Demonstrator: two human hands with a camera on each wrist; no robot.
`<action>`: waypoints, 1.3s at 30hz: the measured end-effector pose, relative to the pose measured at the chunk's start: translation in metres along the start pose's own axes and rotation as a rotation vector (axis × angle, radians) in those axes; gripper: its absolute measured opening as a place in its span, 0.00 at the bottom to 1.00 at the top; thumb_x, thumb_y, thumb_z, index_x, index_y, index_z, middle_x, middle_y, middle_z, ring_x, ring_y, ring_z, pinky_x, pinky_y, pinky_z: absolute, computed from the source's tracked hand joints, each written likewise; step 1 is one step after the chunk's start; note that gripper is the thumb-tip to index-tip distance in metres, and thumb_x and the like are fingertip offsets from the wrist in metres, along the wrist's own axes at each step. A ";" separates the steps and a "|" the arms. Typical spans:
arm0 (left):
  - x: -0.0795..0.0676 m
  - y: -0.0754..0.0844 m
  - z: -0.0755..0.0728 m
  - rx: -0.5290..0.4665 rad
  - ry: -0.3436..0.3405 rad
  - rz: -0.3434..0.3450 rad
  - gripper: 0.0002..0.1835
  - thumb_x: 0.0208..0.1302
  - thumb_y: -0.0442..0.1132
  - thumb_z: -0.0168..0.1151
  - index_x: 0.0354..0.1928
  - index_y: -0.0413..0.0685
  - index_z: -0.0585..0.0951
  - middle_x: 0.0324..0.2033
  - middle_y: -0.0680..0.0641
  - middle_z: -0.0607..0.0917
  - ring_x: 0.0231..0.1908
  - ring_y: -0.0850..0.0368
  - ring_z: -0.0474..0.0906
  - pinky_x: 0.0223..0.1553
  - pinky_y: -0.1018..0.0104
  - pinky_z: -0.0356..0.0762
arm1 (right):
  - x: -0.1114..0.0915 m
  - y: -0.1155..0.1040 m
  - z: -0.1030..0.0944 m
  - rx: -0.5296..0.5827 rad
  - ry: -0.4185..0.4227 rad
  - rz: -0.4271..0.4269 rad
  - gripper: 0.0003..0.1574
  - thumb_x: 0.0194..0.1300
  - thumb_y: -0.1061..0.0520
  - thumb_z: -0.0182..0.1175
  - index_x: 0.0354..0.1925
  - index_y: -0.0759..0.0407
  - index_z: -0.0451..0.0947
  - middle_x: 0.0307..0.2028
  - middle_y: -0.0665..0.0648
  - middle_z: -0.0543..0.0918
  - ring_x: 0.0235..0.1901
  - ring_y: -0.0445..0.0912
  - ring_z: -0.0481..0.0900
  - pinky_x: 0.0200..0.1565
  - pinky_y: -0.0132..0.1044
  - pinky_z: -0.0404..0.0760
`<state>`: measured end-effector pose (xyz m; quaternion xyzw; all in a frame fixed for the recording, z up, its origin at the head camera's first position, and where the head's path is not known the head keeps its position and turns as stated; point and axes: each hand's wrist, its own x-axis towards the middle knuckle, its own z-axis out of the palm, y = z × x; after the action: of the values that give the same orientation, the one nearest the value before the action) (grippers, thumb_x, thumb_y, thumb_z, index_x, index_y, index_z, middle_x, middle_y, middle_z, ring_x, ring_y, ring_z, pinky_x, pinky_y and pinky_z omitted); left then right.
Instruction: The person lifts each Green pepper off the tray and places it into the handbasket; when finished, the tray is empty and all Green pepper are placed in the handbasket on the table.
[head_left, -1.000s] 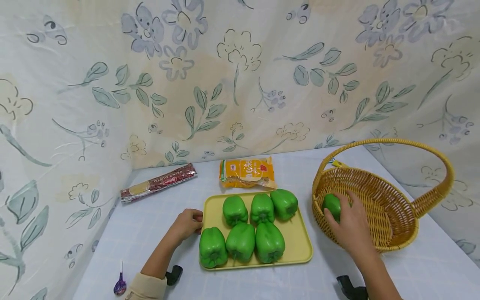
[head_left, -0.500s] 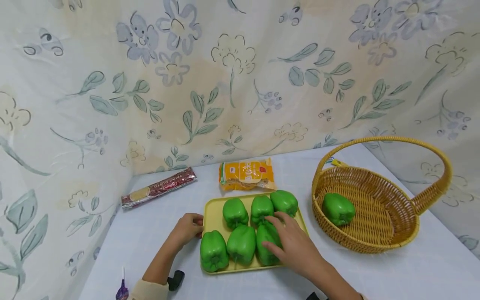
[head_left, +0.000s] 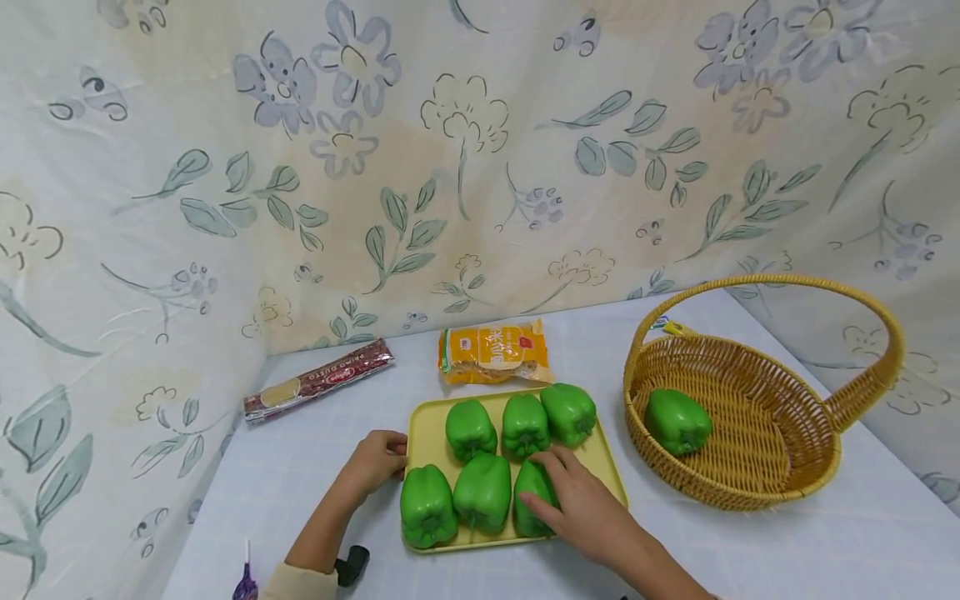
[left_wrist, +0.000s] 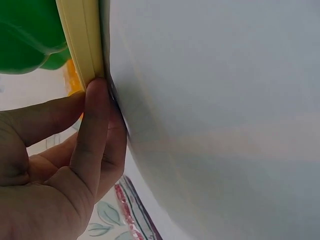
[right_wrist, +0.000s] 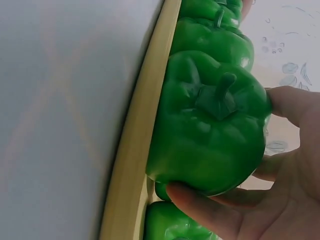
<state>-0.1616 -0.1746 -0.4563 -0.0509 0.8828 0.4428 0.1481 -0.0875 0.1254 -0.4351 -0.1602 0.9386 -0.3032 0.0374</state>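
A yellow tray holds several green bell peppers in two rows. My right hand grips the front right bell pepper. In the right wrist view, thumb and fingers curve around opposite sides of that bell pepper, which sits against the tray's rim with its stem toward the camera. My left hand is at the tray's left edge. Seen from the left wrist, thumb and fingers of the left hand pinch the tray's rim.
To the right stands a wicker basket with a tall handle and one bell pepper inside. Behind the tray lie an orange food packet and a long dark-red packet. A purple lollipop is at front left.
The right hand has let go of the bell pepper in the basket, moved left to the tray and taken hold of its front right bell pepper. The left hand stays at the tray's edge.
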 end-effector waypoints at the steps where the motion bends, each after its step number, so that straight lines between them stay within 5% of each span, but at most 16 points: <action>1: 0.000 0.000 0.000 0.004 0.001 0.001 0.19 0.56 0.27 0.57 0.51 0.28 0.73 0.34 0.43 0.78 0.26 0.58 0.76 0.28 0.65 0.78 | 0.000 0.000 0.000 0.012 0.002 -0.003 0.34 0.59 0.35 0.52 0.55 0.53 0.67 0.54 0.57 0.68 0.52 0.54 0.72 0.48 0.50 0.73; 8: -0.001 -0.003 0.002 -0.009 -0.002 -0.005 0.19 0.55 0.26 0.57 0.51 0.28 0.73 0.32 0.43 0.78 0.26 0.58 0.76 0.27 0.65 0.77 | -0.008 0.000 -0.022 0.019 0.109 0.036 0.32 0.58 0.37 0.55 0.55 0.50 0.68 0.56 0.53 0.69 0.55 0.51 0.69 0.53 0.50 0.70; 16: 0.001 -0.003 -0.001 0.015 -0.005 -0.005 0.19 0.56 0.27 0.57 0.51 0.28 0.73 0.34 0.43 0.78 0.26 0.58 0.76 0.27 0.65 0.77 | -0.017 0.018 -0.087 0.018 0.426 0.006 0.33 0.62 0.45 0.55 0.60 0.58 0.63 0.61 0.65 0.62 0.56 0.61 0.65 0.46 0.62 0.70; 21: 0.003 -0.003 -0.003 0.028 0.004 -0.005 0.19 0.56 0.27 0.56 0.52 0.29 0.73 0.34 0.43 0.78 0.25 0.58 0.77 0.27 0.65 0.77 | -0.016 0.043 -0.114 0.000 0.600 0.083 0.33 0.62 0.50 0.54 0.62 0.61 0.61 0.63 0.69 0.56 0.51 0.66 0.65 0.39 0.66 0.70; 28: 0.001 -0.002 -0.003 0.045 -0.001 -0.021 0.19 0.57 0.28 0.56 0.52 0.29 0.73 0.35 0.43 0.78 0.25 0.59 0.77 0.27 0.65 0.77 | -0.009 0.076 -0.119 -0.046 0.568 0.195 0.36 0.64 0.46 0.49 0.66 0.57 0.56 0.65 0.70 0.50 0.51 0.71 0.62 0.37 0.67 0.69; 33: 0.001 -0.001 -0.003 0.047 0.002 -0.015 0.20 0.56 0.28 0.56 0.52 0.29 0.73 0.34 0.43 0.78 0.25 0.59 0.76 0.27 0.65 0.77 | -0.005 0.089 -0.114 -0.069 0.549 0.190 0.35 0.66 0.46 0.46 0.67 0.57 0.55 0.66 0.71 0.47 0.54 0.72 0.59 0.37 0.67 0.68; 39: 0.002 -0.001 -0.001 0.046 0.004 -0.010 0.20 0.56 0.28 0.56 0.52 0.30 0.73 0.33 0.44 0.78 0.24 0.59 0.76 0.27 0.65 0.76 | -0.004 0.091 -0.112 -0.060 0.571 0.160 0.36 0.67 0.45 0.45 0.68 0.57 0.51 0.67 0.69 0.42 0.63 0.69 0.45 0.43 0.72 0.59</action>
<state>-0.1636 -0.1765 -0.4571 -0.0528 0.8928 0.4214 0.1499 -0.1282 0.2584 -0.3967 0.0048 0.9295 -0.3040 -0.2090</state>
